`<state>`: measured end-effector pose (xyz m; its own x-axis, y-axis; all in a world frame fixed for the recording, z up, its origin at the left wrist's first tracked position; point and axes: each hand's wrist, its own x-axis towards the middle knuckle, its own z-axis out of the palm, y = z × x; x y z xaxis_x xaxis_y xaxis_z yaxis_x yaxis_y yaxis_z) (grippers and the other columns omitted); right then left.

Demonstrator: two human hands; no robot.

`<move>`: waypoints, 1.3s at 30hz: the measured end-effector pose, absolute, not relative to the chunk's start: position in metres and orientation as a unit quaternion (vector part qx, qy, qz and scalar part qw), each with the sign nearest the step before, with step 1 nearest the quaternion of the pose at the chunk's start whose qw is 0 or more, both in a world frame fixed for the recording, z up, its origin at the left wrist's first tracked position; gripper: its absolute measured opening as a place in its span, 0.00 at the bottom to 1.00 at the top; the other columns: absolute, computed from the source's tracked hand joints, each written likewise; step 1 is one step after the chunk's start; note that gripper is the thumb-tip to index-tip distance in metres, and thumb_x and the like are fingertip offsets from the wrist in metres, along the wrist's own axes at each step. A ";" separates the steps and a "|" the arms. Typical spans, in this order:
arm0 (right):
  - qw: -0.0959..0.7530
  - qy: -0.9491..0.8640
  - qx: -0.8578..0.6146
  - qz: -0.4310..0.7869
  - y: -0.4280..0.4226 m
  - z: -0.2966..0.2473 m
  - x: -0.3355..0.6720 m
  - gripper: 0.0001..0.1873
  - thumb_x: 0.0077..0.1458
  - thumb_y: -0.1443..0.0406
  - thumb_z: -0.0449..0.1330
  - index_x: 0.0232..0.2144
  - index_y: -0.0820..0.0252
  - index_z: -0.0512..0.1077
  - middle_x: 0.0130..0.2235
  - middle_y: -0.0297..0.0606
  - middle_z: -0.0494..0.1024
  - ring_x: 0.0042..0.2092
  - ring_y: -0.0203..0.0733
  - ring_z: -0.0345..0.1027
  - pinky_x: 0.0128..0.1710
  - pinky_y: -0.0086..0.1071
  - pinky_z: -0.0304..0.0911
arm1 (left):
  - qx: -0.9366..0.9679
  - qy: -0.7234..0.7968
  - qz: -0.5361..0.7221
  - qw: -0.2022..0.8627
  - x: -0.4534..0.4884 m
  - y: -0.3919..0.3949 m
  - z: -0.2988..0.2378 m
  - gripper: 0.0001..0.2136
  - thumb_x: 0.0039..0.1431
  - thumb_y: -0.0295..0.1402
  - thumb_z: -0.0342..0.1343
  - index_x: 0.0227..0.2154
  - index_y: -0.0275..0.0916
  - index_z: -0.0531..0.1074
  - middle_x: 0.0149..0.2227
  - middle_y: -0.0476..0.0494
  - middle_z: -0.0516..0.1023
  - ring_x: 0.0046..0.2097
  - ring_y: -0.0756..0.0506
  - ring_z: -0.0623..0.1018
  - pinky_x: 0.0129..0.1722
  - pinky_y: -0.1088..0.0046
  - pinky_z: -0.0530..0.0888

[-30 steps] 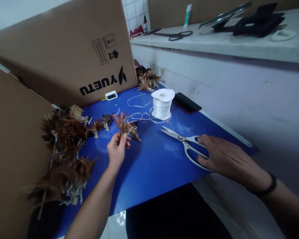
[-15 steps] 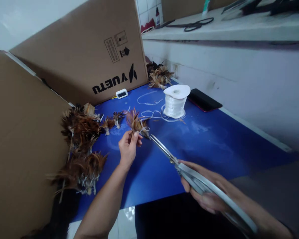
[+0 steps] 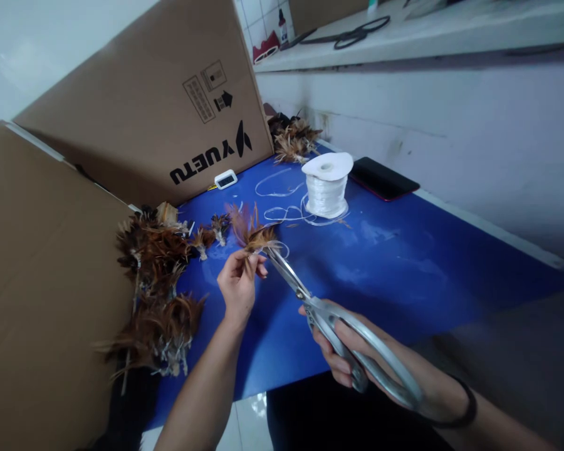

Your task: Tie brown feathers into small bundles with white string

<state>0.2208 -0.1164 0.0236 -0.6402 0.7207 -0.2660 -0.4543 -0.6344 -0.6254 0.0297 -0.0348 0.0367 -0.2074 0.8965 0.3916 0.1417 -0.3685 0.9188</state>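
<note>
My left hand [image 3: 239,279] pinches a small bunch of brown feathers [image 3: 251,228] above the blue table. A thin white string [image 3: 282,249] loops out beside the bunch. My right hand [image 3: 343,347] is wrapped round the handles of large metal scissors [image 3: 305,294]. Their blade tips lie right at the base of the feathers, next to my left fingertips; whether they touch the string I cannot tell. Behind the hands stands a white spool of string [image 3: 326,191], with loose loops lying around its foot.
Piles of brown feather bunches [image 3: 160,313] lie along the left edge, with another pile [image 3: 294,138] at the back. A cardboard box [image 3: 136,94] stands behind. A black phone [image 3: 383,178], a small white digital device [image 3: 226,180] and the blue table [image 3: 380,275] are in view; black scissors [image 3: 357,34] rest on a ledge.
My right hand has brought the scissors left and up, so the blade tips now reach the base of the feather bunch. My left hand keeps its pinch. The view has shifted slightly.
</note>
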 end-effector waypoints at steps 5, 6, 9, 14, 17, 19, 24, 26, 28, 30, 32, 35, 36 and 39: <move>0.344 -0.283 -0.236 0.864 -0.113 0.024 0.215 0.23 0.49 0.52 0.61 0.44 0.56 0.64 0.30 0.30 0.63 0.23 0.27 0.55 0.24 0.26 0.60 | 0.547 0.478 0.611 0.315 0.030 -0.036 0.037 0.08 0.54 0.37 0.57 0.28 0.36 0.71 0.23 0.49 0.74 0.23 0.53 0.72 0.24 0.76 0.70; 0.346 -0.288 -0.235 0.861 -0.111 0.025 0.214 0.23 0.50 0.52 0.61 0.44 0.56 0.64 0.30 0.30 0.63 0.23 0.27 0.55 0.24 0.26 0.60 | 0.544 0.480 0.611 0.317 0.030 -0.036 0.037 0.08 0.54 0.37 0.57 0.28 0.36 0.70 0.23 0.49 0.73 0.23 0.53 0.72 0.23 0.76 0.70; 0.355 -0.311 -0.225 0.852 -0.108 0.027 0.212 0.21 0.51 0.52 0.60 0.43 0.55 0.63 0.30 0.31 0.63 0.23 0.28 0.55 0.26 0.29 0.62 | 0.537 0.476 0.618 0.319 0.030 -0.037 0.036 0.08 0.54 0.36 0.57 0.28 0.36 0.70 0.21 0.51 0.72 0.22 0.53 0.71 0.22 0.77 0.69; 0.366 -0.343 -0.204 0.841 -0.107 0.028 0.211 0.20 0.52 0.52 0.59 0.42 0.57 0.63 0.30 0.30 0.62 0.23 0.27 0.53 0.28 0.30 0.63 | 0.531 0.456 0.632 0.333 0.030 -0.036 0.032 0.07 0.54 0.34 0.58 0.29 0.36 0.68 0.21 0.51 0.71 0.22 0.53 0.71 0.22 0.77 0.69; 0.366 -0.343 -0.207 0.840 -0.106 0.029 0.211 0.20 0.52 0.52 0.59 0.42 0.57 0.63 0.29 0.29 0.61 0.23 0.26 0.53 0.27 0.28 0.62 | 0.533 0.441 0.635 0.343 0.029 -0.034 0.029 0.07 0.54 0.34 0.58 0.29 0.36 0.68 0.21 0.51 0.71 0.22 0.53 0.71 0.22 0.77 0.69; 0.362 -0.344 -0.210 0.841 -0.104 0.028 0.211 0.18 0.53 0.53 0.59 0.41 0.58 0.62 0.29 0.29 0.60 0.23 0.26 0.53 0.26 0.27 0.61 | 0.537 0.438 0.633 0.345 0.028 -0.034 0.028 0.07 0.54 0.33 0.58 0.29 0.35 0.68 0.20 0.51 0.71 0.22 0.53 0.71 0.22 0.77 0.69; 0.354 -0.343 -0.226 0.840 -0.099 0.030 0.209 0.15 0.53 0.55 0.59 0.36 0.57 0.62 0.28 0.28 0.60 0.23 0.25 0.54 0.25 0.25 0.59 | 0.541 0.452 0.623 0.338 0.029 -0.035 0.030 0.06 0.53 0.33 0.58 0.29 0.36 0.68 0.19 0.51 0.71 0.21 0.53 0.71 0.23 0.78 0.69; 0.355 -0.333 -0.239 0.840 -0.098 0.031 0.208 0.15 0.52 0.55 0.60 0.36 0.57 0.62 0.26 0.27 0.60 0.21 0.25 0.53 0.23 0.25 0.58 | 0.546 0.449 0.622 0.338 0.030 -0.035 0.031 0.06 0.54 0.32 0.58 0.29 0.36 0.68 0.19 0.51 0.71 0.21 0.53 0.71 0.23 0.78 0.69; 0.357 -0.320 -0.253 0.840 -0.097 0.033 0.207 0.16 0.51 0.55 0.61 0.36 0.57 0.63 0.25 0.26 0.60 0.20 0.24 0.52 0.22 0.24 0.57 | 0.549 0.445 0.619 0.343 0.031 -0.036 0.031 0.05 0.55 0.31 0.57 0.29 0.36 0.68 0.19 0.51 0.71 0.21 0.54 0.70 0.23 0.78 0.68; 0.360 -0.311 -0.265 0.839 -0.097 0.034 0.206 0.16 0.50 0.55 0.61 0.36 0.58 0.64 0.25 0.25 0.60 0.20 0.24 0.52 0.21 0.23 0.57 | 0.549 0.444 0.616 0.351 0.031 -0.036 0.030 0.05 0.55 0.31 0.57 0.29 0.36 0.67 0.19 0.52 0.71 0.21 0.53 0.71 0.23 0.78 0.69; 0.362 -0.308 -0.270 0.837 -0.096 0.034 0.206 0.16 0.49 0.55 0.62 0.36 0.58 0.65 0.24 0.25 0.60 0.19 0.23 0.52 0.20 0.22 0.57 | 0.548 0.443 0.613 0.358 0.031 -0.036 0.029 0.05 0.55 0.31 0.56 0.30 0.36 0.67 0.19 0.51 0.71 0.22 0.53 0.71 0.23 0.77 0.69; 0.367 -0.308 -0.269 0.836 -0.095 0.032 0.207 0.17 0.48 0.55 0.63 0.36 0.59 0.65 0.24 0.24 0.61 0.18 0.22 0.52 0.19 0.22 0.57 | 0.545 0.440 0.610 0.372 0.031 -0.036 0.028 0.05 0.56 0.32 0.56 0.30 0.36 0.67 0.20 0.52 0.71 0.22 0.52 0.72 0.24 0.77 0.70; 0.367 -0.310 -0.268 0.835 -0.095 0.031 0.207 0.18 0.48 0.55 0.63 0.36 0.59 0.65 0.24 0.24 0.61 0.18 0.22 0.52 0.19 0.22 0.57 | 0.544 0.440 0.608 0.375 0.031 -0.036 0.028 0.05 0.56 0.32 0.56 0.30 0.36 0.67 0.20 0.52 0.71 0.23 0.52 0.72 0.24 0.77 0.70; 0.363 -0.318 -0.263 0.836 -0.093 0.030 0.207 0.18 0.47 0.54 0.63 0.35 0.59 0.65 0.24 0.24 0.61 0.18 0.22 0.52 0.18 0.21 0.56 | 0.547 0.441 0.606 0.373 0.031 -0.036 0.028 0.05 0.56 0.31 0.56 0.30 0.36 0.67 0.20 0.52 0.71 0.22 0.53 0.71 0.24 0.76 0.70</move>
<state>0.2074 -0.0934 0.0296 -0.5988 0.7734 -0.2082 -0.4389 -0.5343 -0.7225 0.0310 -0.0360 0.0278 -0.1237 0.9340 0.3351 0.0304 -0.3340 0.9421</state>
